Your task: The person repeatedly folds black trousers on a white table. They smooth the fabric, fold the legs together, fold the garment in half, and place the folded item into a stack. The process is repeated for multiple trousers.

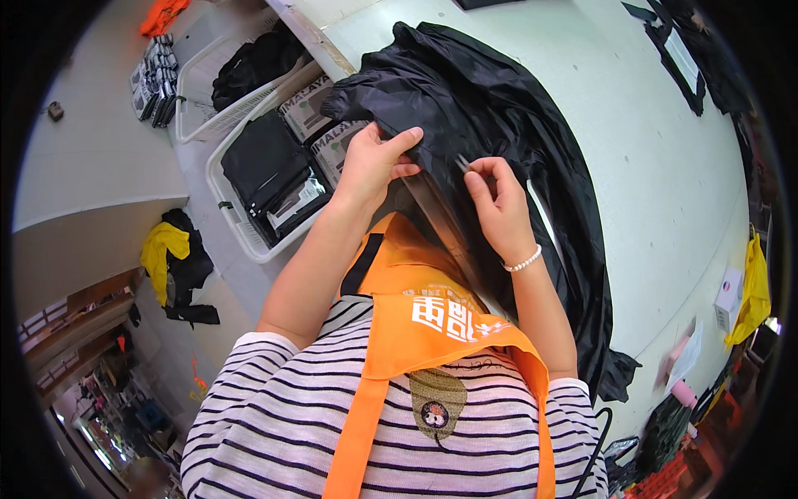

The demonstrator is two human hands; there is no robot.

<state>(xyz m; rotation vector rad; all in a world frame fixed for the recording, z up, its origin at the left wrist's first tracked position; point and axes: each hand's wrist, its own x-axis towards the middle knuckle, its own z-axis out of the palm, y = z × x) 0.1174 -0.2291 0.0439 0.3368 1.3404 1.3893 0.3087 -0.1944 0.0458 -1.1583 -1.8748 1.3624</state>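
A shiny black garment (490, 108) lies bunched over the near edge of the pale table, part of it hanging down toward me. My left hand (376, 160) grips its left edge between thumb and fingers. Just right of that, my right hand (501, 200) is closed around small thread snips (463, 162). Only their two metal tips show, pointing up and left over the black cloth; the rest is hidden in my fingers. The tips seem close above the fabric, but I cannot tell whether they touch it.
Left of the table stands a white plastic basket (235, 223) with folded black garments (264, 158) and printed packages. A second white basket (193, 98) with black cloth is behind it. Yellow and black clothing (170, 254) lies at far left. A small box (728, 299) sits at the right edge.
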